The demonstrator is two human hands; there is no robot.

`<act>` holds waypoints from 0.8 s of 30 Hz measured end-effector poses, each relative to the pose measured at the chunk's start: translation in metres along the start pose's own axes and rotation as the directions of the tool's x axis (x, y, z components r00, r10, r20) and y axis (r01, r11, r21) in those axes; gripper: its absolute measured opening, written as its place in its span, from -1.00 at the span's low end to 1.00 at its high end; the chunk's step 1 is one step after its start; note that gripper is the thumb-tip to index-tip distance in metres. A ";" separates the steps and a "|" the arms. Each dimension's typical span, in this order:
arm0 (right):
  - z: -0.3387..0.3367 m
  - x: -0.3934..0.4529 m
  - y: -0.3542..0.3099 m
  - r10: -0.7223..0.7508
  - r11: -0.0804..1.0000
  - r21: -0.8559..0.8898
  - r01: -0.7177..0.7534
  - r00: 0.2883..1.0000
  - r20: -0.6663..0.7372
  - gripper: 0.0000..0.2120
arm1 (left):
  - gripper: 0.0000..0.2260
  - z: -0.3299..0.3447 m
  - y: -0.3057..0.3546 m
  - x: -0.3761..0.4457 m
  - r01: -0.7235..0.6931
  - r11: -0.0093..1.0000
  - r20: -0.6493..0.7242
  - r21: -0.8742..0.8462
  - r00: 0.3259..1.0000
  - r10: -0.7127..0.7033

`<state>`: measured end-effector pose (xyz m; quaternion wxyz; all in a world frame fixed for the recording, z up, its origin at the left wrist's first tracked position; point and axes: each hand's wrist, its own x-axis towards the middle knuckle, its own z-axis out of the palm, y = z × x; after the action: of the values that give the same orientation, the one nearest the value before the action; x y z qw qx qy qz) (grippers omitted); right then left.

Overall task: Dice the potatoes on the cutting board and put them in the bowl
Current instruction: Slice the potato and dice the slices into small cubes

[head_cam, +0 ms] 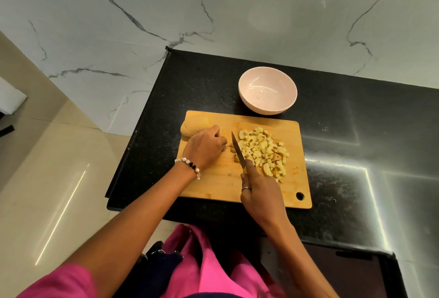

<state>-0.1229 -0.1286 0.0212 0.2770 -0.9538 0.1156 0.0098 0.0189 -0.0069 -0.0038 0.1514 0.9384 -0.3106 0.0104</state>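
Black speckled stone forms the worktop (356, 131), set against a white marble wall with grey veins in the upper part of the frame; pale floor tiles are seen at the left. A wooden cutting board (213, 188) is laid on the worktop at the centre of the frame, with a round hanging hole at its lower right corner. Just beyond its far edge, a pale pink bowl (267, 90) is placed, with no potato in it. A heap of diced potato (263, 152) is spread over the right half of the board. A whole potato (190, 126) is seen at the board's upper left corner. The left hand (206, 148), with a beaded bracelet (188, 165) at the wrist, is curled over small potato pieces beside the blade; what the fingertips pinch cannot be told. A knife (238, 152) is gripped by the right hand (259, 188), its fingers wrapped round the yellow handle, the blade pointed away between the left hand and the heap. Pink clothing is seen at the bottom of the frame.
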 end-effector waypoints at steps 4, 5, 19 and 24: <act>0.002 -0.001 -0.005 0.017 0.999 -0.038 -0.016 0.999 0.033 -0.52 | -0.79 0.002 0.000 -0.004 0.077 0.992 -0.020 -0.099 0.997 -0.080; 0.003 -0.002 -0.008 0.017 0.998 -0.062 -0.015 0.999 0.044 -0.51 | -0.78 0.003 0.001 -0.005 0.111 0.985 -0.021 -0.134 0.993 -0.115; 0.014 0.001 -0.025 0.058 0.973 -0.231 -0.027 0.990 0.126 -0.45 | -0.83 0.002 0.006 -0.005 0.275 0.938 -0.010 -0.212 0.959 -0.283; 0.021 0.005 -0.033 0.056 0.949 -0.316 -0.004 0.987 0.154 -0.37 | -0.82 0.002 0.009 -0.003 0.286 0.939 -0.003 -0.190 0.957 -0.292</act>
<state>-0.1092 -0.0917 0.0207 0.1298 -0.9800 0.1044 0.1091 0.0109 -0.0122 -0.0036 0.2437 0.9550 -0.1668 -0.0267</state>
